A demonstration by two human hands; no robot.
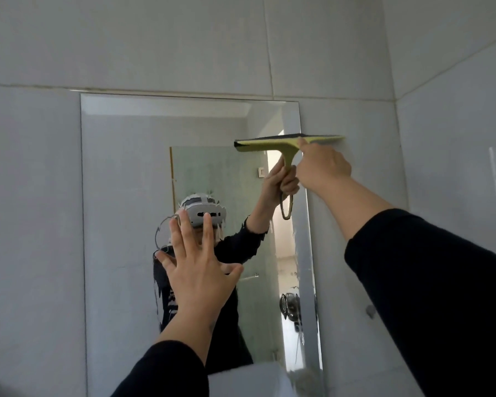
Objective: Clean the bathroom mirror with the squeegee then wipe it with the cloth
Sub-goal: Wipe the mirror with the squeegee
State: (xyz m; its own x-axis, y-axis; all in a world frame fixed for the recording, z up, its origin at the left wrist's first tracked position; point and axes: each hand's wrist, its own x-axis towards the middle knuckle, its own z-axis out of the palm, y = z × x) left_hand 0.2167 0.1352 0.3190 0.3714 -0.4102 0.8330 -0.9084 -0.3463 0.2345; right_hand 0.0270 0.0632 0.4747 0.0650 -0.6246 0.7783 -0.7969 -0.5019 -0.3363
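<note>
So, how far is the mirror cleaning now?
Still in the squeegee stage. The right hand holds the squeegee high at the mirror's right edge, its blade partly over the wall tile. The left hand is spread open against the glass. Streaks remain near the right edge. No cloth is in view, so wiping is left.

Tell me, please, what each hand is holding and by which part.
The right hand grips the squeegee where handle meets blade. The left hand holds nothing, fingers spread.
</note>
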